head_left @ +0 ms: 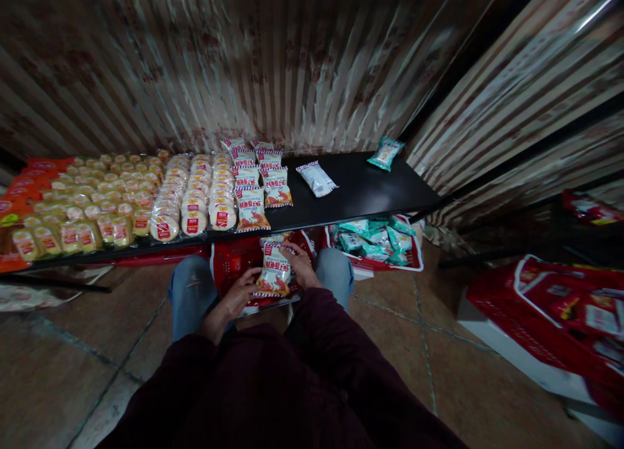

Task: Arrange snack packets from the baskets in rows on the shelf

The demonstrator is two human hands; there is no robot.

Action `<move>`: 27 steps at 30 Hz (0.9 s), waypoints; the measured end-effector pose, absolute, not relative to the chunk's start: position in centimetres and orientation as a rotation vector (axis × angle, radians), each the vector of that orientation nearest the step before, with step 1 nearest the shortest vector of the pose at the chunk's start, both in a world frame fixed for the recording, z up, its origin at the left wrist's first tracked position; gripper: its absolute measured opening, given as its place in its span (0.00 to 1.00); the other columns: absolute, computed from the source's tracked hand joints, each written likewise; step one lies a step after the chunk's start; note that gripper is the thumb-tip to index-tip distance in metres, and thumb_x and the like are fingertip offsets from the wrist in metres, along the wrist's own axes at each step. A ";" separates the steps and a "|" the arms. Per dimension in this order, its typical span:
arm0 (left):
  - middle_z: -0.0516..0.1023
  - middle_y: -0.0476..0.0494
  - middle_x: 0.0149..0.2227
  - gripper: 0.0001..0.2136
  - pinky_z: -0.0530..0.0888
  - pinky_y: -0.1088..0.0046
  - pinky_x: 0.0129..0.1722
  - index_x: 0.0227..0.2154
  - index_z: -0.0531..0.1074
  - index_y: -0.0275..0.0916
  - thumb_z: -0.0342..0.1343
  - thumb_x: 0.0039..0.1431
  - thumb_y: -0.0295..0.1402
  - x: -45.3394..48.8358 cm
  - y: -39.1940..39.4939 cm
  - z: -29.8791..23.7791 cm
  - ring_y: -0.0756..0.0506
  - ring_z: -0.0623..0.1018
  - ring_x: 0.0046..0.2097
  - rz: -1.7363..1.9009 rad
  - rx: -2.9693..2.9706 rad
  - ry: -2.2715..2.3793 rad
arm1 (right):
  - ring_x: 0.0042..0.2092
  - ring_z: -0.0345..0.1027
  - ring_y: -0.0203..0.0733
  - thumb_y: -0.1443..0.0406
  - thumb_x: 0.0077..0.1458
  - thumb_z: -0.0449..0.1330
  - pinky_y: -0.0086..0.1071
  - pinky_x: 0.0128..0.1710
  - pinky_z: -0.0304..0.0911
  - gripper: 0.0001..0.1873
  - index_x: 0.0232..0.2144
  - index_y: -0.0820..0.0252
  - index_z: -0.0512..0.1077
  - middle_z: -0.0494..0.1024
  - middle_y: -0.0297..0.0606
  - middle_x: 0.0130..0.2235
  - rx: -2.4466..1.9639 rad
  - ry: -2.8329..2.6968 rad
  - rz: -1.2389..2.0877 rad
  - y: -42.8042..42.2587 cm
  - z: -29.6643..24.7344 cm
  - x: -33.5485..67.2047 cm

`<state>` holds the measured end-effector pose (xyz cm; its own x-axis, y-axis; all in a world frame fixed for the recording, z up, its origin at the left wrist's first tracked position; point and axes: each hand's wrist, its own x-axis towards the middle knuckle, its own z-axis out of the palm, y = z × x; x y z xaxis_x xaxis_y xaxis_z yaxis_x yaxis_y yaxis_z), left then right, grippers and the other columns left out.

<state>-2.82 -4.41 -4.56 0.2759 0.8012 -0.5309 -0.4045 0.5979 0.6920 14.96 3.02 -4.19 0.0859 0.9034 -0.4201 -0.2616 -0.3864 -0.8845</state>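
Observation:
Between my knees, above a red basket point(227, 257), both hands hold a white snack packet point(274, 271) with red lettering and an orange picture. My left hand point(238, 294) grips its left edge, and my right hand point(301, 265) has its fingers over the upper right corner. Part of another packet shows just behind it. On the black shelf point(341, 205) in front, matching snack packets point(251, 208) stand in two overlapping columns. To their right a single white packet point(316, 179) lies with its plain side up.
Left on the shelf are rows of round wrapped cakes point(194, 221), yellow wrapped cakes point(88, 236) and orange packets point(36, 176). A green packet point(385, 153) lies at the far right end. Below sits a basket of green packets point(375, 241); a red crate point(531, 306) stands right.

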 end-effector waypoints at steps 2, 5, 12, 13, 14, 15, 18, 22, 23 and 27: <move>0.76 0.42 0.44 0.30 0.72 0.64 0.43 0.49 0.67 0.42 0.63 0.38 0.25 -2.9 -4.3 -4.3 0.42 0.77 0.43 0.796 0.525 0.981 | 0.26 0.70 0.39 0.53 0.29 0.70 0.32 0.28 0.65 0.26 0.33 0.58 0.73 0.77 0.32 0.25 -1.351 -0.689 1.501 3.0 -4.0 14.9; 0.75 0.40 0.48 0.29 0.70 0.62 0.47 0.51 0.67 0.41 0.63 0.41 0.29 -2.8 -4.0 -4.2 0.40 0.75 0.47 0.749 0.586 1.031 | 0.25 0.69 0.38 0.54 0.30 0.69 0.31 0.26 0.65 0.25 0.33 0.58 0.72 0.77 0.31 0.25 -1.350 -0.704 1.489 3.1 -3.9 15.0; 0.79 0.39 0.43 0.26 0.68 0.63 0.51 0.46 0.71 0.36 0.63 0.46 0.45 -1.3 -3.1 -3.2 0.40 0.76 0.47 0.777 0.721 1.072 | 0.27 0.70 0.38 0.53 0.35 0.67 0.31 0.28 0.65 0.23 0.34 0.57 0.73 0.77 0.32 0.28 -1.372 -0.821 1.423 3.3 -3.5 15.1; 0.79 0.39 0.42 0.26 0.68 0.63 0.51 0.46 0.72 0.36 0.63 0.46 0.45 -1.1 -3.1 -2.9 0.40 0.77 0.45 0.775 0.728 1.070 | 0.27 0.69 0.38 0.53 0.36 0.66 0.31 0.28 0.65 0.23 0.35 0.57 0.73 0.77 0.32 0.28 -1.367 -0.826 1.420 3.3 -3.3 15.1; 0.80 0.39 0.41 0.25 0.69 0.63 0.50 0.45 0.73 0.35 0.63 0.45 0.46 -0.9 -3.1 -2.5 0.40 0.78 0.43 0.774 0.731 1.072 | 0.27 0.69 0.38 0.53 0.36 0.66 0.31 0.28 0.65 0.23 0.35 0.57 0.73 0.77 0.32 0.28 -1.364 -0.832 1.418 3.3 -3.1 15.2; 0.80 0.40 0.40 0.25 0.69 0.62 0.49 0.44 0.73 0.35 0.63 0.45 0.46 -0.7 -3.1 -2.1 0.41 0.78 0.42 0.775 0.729 1.080 | 0.27 0.69 0.38 0.53 0.37 0.66 0.31 0.28 0.65 0.23 0.36 0.57 0.72 0.77 0.32 0.28 -1.367 -0.843 1.418 3.3 -2.8 15.2; 0.81 0.39 0.37 0.23 0.70 0.64 0.47 0.40 0.76 0.35 0.64 0.43 0.46 -0.3 -3.3 -1.2 0.40 0.79 0.39 0.804 0.690 1.122 | 0.28 0.69 0.38 0.53 0.39 0.65 0.30 0.27 0.65 0.23 0.37 0.56 0.72 0.77 0.32 0.29 -1.381 -0.887 1.410 3.3 -2.1 15.4; 0.81 0.40 0.37 0.21 0.71 0.66 0.45 0.38 0.77 0.36 0.65 0.42 0.43 0.2 -3.4 -0.7 0.41 0.79 0.39 0.937 0.592 1.118 | 0.34 0.70 0.40 0.51 0.44 0.62 0.31 0.32 0.67 0.25 0.45 0.52 0.70 0.77 0.33 0.38 -1.355 -0.938 1.336 3.1 -1.5 15.7; 0.81 0.40 0.37 0.21 0.71 0.66 0.45 0.38 0.77 0.36 0.66 0.41 0.43 0.3 -3.4 -0.7 0.41 0.79 0.39 0.961 0.569 1.115 | 0.37 0.71 0.40 0.51 0.46 0.61 0.32 0.35 0.68 0.26 0.47 0.50 0.69 0.76 0.34 0.41 -1.339 -0.935 1.333 3.0 -1.4 15.7; 0.81 0.40 0.34 0.21 0.72 0.64 0.43 0.35 0.76 0.35 0.67 0.39 0.43 0.5 -3.5 -0.9 0.40 0.79 0.37 1.002 0.480 1.134 | 0.47 0.69 0.44 0.51 0.47 0.61 0.35 0.45 0.67 0.32 0.54 0.50 0.63 0.73 0.36 0.50 -1.294 -0.848 1.342 2.5 -0.8 15.6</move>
<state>0.49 -3.46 -0.92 0.0756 0.8506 -0.5203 -0.4116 0.5019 0.7607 15.55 2.47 -0.78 0.1237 0.9637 -0.2365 -0.2005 -0.2091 -0.9571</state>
